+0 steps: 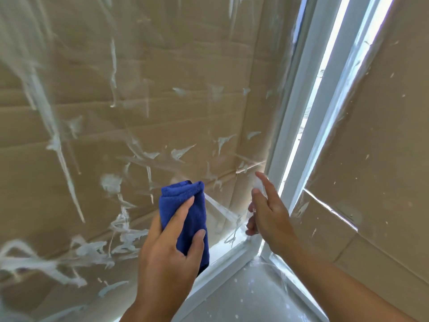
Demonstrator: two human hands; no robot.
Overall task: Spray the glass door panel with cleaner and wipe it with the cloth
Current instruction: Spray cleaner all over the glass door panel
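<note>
The glass door panel (144,94) fills the left and centre, streaked with white smears, with brown cardboard behind it. My left hand (171,249) grips a folded blue cloth (185,205) held close to the glass low down. My right hand (267,210) holds a clear spray bottle (257,185) that is mostly hidden behind the fingers, with the index finger stretched up over its top. The bottle points toward the lower right corner of the panel.
A white door frame (301,117) runs up the right of the panel, with a bright gap beside it. A second glass panel (376,135) backed by cardboard stands at the right. The white sill (227,268) and pale floor (250,296) lie below.
</note>
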